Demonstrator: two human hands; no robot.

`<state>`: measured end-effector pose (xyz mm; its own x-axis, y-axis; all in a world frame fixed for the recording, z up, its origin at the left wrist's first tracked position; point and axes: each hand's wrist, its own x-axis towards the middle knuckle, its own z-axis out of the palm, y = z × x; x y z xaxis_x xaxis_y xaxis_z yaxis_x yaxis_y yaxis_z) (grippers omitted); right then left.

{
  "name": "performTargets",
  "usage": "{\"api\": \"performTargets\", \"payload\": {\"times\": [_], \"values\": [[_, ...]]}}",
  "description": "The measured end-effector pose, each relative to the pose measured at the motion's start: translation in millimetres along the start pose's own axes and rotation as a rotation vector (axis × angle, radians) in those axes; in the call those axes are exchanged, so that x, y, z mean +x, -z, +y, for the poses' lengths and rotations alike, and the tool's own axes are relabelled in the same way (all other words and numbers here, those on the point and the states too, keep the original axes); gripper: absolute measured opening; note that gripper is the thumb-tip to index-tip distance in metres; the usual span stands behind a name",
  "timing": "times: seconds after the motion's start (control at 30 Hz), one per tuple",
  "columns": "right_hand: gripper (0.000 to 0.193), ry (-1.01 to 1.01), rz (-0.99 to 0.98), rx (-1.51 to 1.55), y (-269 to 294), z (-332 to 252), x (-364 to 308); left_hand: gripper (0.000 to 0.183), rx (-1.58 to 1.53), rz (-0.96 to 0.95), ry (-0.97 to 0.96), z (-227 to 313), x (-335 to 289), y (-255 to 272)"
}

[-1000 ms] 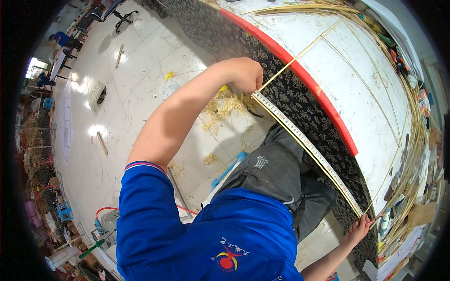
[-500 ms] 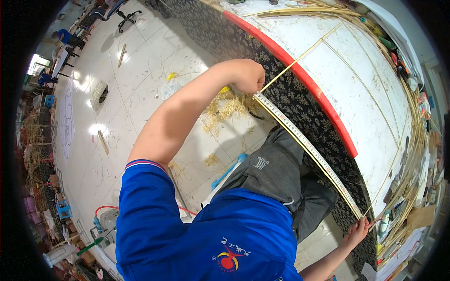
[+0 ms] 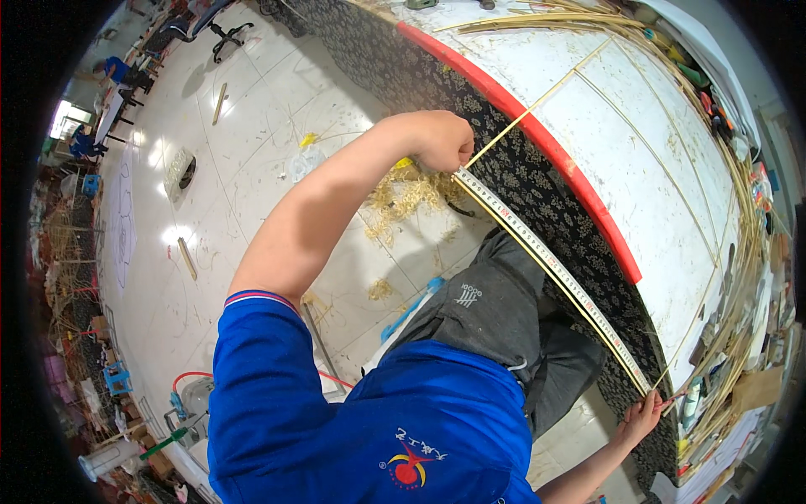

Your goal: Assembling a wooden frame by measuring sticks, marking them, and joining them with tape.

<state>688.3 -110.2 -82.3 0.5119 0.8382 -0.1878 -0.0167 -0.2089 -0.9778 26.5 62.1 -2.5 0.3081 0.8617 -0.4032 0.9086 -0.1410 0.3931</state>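
Little has changed: the left hand (image 3: 443,141) and right hand (image 3: 642,417) still pinch a measuring tape (image 3: 550,265) taut, fingers closed on its ends. It stays beside the tabletop (image 3: 638,176) edge, so the measuring hold is steady.

A long white measuring tape (image 3: 546,256) is stretched tight, diagonal along the table edge. A thin bamboo strip (image 3: 537,105) crosses its upper end and lies flat on the white table top.

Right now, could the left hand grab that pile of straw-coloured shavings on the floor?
Probably not as things stand. The left hand is busy pinching one end of the tape measure, stretched across to the right hand, and the shavings lie down on the floor below it.
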Motion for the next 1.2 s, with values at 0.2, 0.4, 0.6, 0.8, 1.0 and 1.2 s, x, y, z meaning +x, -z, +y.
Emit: {"api": "performTargets", "payload": {"times": [0.2,0.4,0.6,0.8,1.0,1.2], "values": [[0.012,-0.047,0.051,0.004,-0.7,-6.8,-3.6,0.017,0.013,-0.013,0.002,4.6,3.7,0.1],[0.013,-0.081,0.028,0.048,1.0,-5.6,0.2,0.014,0.109,0.015,-0.072,5.9,5.9,5.9],[0.014,-0.045,0.010,0.087,-9.1,-7.3,-5.5,0.012,-0.028,0.059,0.007,7.4,-7.1,8.1],[0.014,-0.059,0.072,0.072,-17.5,-25.8,-13.1,0.013,-0.054,0.060,0.030,8.3,-13.9,7.8],[0.015,-0.031,0.037,0.100,-21.5,-23.5,-13.5,0.014,-0.047,0.082,0.092,20.9,-15.4,11.8],[0.018,-0.100,0.034,0.043,-15.7,-16.6,-4.3,0.013,-0.030,0.075,0.064,12.7,-6.4,7.6]]}}
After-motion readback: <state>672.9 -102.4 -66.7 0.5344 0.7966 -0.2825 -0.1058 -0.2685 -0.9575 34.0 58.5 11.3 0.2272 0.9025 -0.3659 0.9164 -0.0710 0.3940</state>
